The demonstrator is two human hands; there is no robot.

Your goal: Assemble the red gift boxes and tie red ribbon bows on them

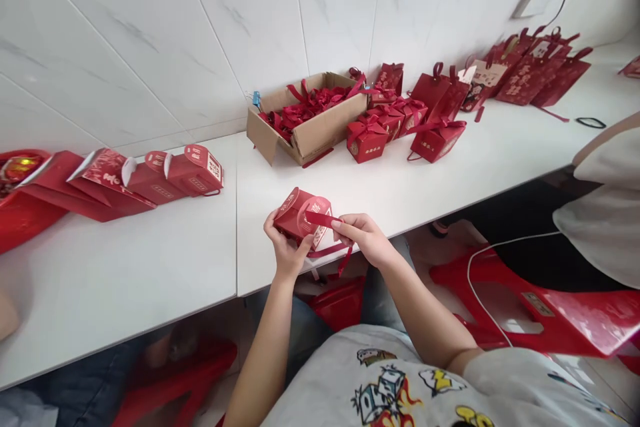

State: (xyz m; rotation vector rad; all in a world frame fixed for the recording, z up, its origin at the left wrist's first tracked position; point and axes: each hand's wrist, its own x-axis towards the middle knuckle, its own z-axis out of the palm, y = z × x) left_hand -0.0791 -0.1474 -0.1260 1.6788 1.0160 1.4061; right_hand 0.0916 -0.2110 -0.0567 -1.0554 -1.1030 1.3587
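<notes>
A small red gift box (300, 217) is held at the front edge of the white table (150, 267). My left hand (285, 250) grips the box from below and from the left. My right hand (363, 237) pinches a red ribbon (323, 219) that runs across the box's white-labelled side and hangs down below the table edge. Both hands are closed.
A cardboard box (310, 123) of red ribbons stands at the back. Finished red boxes with bows (385, 127) lie to its right. Flat red boxes (150, 177) lean in a row at left. Another person (607, 207) sits at right beside red stools (550, 313).
</notes>
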